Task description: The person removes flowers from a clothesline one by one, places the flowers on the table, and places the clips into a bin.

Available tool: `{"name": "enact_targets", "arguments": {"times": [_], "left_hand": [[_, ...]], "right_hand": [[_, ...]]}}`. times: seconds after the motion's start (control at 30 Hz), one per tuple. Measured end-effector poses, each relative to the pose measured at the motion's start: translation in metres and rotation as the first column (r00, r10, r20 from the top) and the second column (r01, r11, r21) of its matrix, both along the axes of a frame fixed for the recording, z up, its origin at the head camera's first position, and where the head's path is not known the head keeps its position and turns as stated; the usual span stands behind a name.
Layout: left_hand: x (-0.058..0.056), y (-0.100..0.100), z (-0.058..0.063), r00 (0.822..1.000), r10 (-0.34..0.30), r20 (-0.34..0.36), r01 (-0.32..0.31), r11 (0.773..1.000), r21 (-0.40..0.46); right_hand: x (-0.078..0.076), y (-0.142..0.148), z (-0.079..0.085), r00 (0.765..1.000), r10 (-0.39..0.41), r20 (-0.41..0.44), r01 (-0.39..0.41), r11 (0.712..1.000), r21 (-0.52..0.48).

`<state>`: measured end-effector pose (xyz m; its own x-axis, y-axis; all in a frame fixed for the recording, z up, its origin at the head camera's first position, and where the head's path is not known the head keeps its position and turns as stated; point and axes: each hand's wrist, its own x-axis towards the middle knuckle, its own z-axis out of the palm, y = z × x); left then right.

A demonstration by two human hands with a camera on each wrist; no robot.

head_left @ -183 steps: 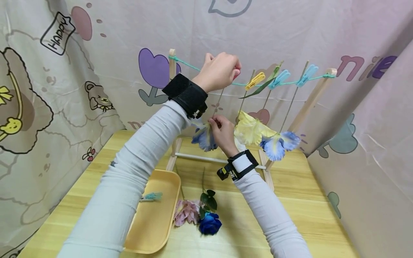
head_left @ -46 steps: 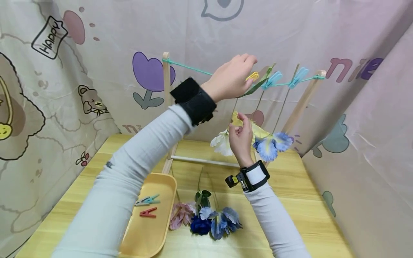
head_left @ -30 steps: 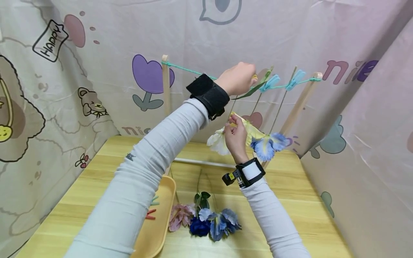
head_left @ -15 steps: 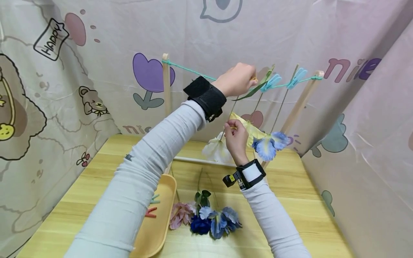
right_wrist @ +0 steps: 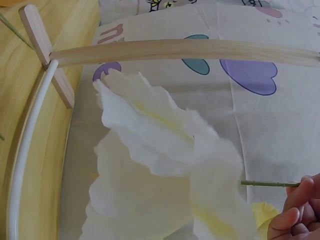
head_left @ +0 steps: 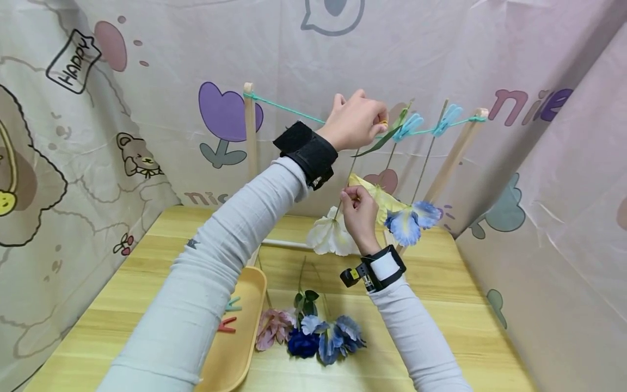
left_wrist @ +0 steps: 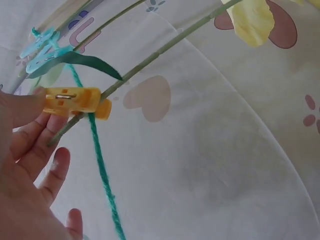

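In the head view my left hand [head_left: 356,122] is up at the green cord [head_left: 289,110]. Its thumb and fingers pinch a yellow clothespin [left_wrist: 72,100], which sits on the cord beside a green stem [left_wrist: 165,50] in the left wrist view. Lower down, my right hand [head_left: 361,209] pinches the stem [right_wrist: 267,184] of a white artificial flower [head_left: 328,234], whose bloom hangs downward. Just behind that hand hangs a yellow flower [head_left: 374,190]. A long green leaf [head_left: 379,142] overlaps the cord right of my left hand.
Light blue clothespins [head_left: 448,120] hold stems farther right, with a blue flower [head_left: 413,223] hanging there. A wooden post [head_left: 251,130] carries the cord's left end. On the table lie a pink flower [head_left: 275,329], blue rose [head_left: 302,344] and blue iris [head_left: 338,340], beside a tray [head_left: 259,305] with a red clothespin [head_left: 227,325].
The blue iris my right hand held earlier now lies on the table, and a red clothespin is in the tray. Both hands moved right; the left took hold of the yellow clothespin.
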<state>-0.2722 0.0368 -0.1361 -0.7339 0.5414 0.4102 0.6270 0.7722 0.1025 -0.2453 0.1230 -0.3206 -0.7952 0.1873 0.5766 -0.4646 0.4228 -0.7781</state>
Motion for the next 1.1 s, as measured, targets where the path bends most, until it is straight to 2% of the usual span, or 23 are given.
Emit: {"name": "enact_targets", "arguments": {"times": [0.2,0.33,0.43,0.57,0.67,0.73,0.8,0.87,1.0,1.1], "left_hand": [[0.000,0.001,0.000,0.997,-0.008,-0.076,0.011,0.999,0.045],[0.002,-0.001,0.000,0.988,-0.037,-0.150,0.050,0.995,0.089],[0.004,-0.006,-0.001,0.974,-0.066,-0.216,0.096,0.987,0.131],[0.013,-0.016,-0.005,0.947,-0.098,-0.305,0.158,0.971,0.178],[0.022,-0.027,-0.014,0.929,-0.121,-0.351,0.192,0.966,0.175],[0.029,-0.037,-0.024,0.923,-0.145,-0.357,0.211,0.966,0.153],[0.035,-0.048,-0.036,0.921,-0.170,-0.351,0.225,0.967,0.122],[0.039,-0.061,-0.052,0.925,-0.190,-0.328,0.232,0.968,0.094],[0.045,-0.090,-0.090,0.951,-0.192,-0.244,0.213,0.975,0.064],[0.049,-0.114,-0.123,0.973,-0.171,-0.155,0.182,0.982,0.056]], "right_hand": [[0.004,0.000,-0.006,0.999,0.026,0.027,-0.026,1.000,0.012],[0.008,0.000,-0.014,0.998,0.045,0.051,-0.046,0.999,0.026],[0.014,0.001,-0.020,0.995,0.062,0.078,-0.066,0.997,0.045],[0.025,0.003,-0.024,0.985,0.109,0.132,-0.119,0.990,0.072],[0.035,0.008,-0.027,0.974,0.129,0.184,-0.151,0.982,0.112],[0.042,0.013,-0.028,0.963,0.141,0.230,-0.177,0.974,0.143],[0.047,0.020,-0.029,0.940,0.160,0.302,-0.216,0.963,0.160],[0.052,0.027,-0.030,0.896,0.197,0.398,-0.276,0.949,0.152],[0.061,0.045,-0.038,0.774,0.297,0.560,-0.413,0.907,0.089],[0.066,0.058,-0.047,0.695,0.388,0.606,-0.504,0.863,0.026]]}}
